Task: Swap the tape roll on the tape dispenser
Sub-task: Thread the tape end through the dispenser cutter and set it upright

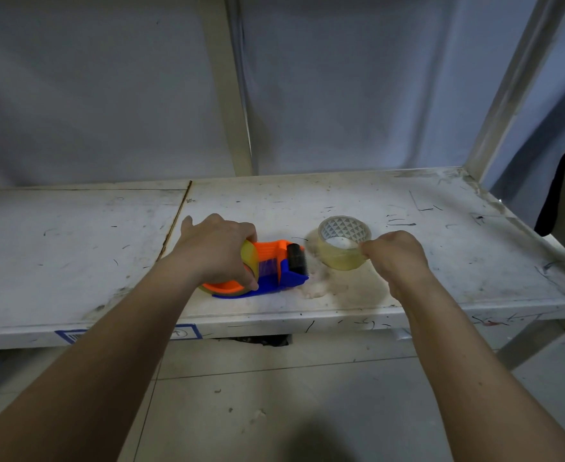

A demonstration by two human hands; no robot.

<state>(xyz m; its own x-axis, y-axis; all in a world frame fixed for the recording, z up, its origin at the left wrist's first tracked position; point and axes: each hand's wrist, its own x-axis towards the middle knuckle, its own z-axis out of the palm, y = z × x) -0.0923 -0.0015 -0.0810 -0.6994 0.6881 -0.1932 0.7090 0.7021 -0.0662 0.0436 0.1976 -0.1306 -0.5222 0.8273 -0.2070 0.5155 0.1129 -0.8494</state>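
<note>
An orange and blue tape dispenser [276,266] lies on the white shelf [407,261], with a black roller at its right end. A yellowish tape roll [250,258] sits in the dispenser, mostly under my left hand [216,250], which grips the roll and the orange wheel. To the right stands a second clear tape roll [343,243] with a patterned white core, tilted on the shelf. My right hand [396,258] pinches its near right rim with thumb and fingers.
The shelf is scuffed and stained, with a seam [176,221] left of the dispenser. Metal uprights [231,105] rise behind and at the right [514,88]. A dark object [564,185] hangs past the right edge. Tiled floor [274,395] lies below the front edge.
</note>
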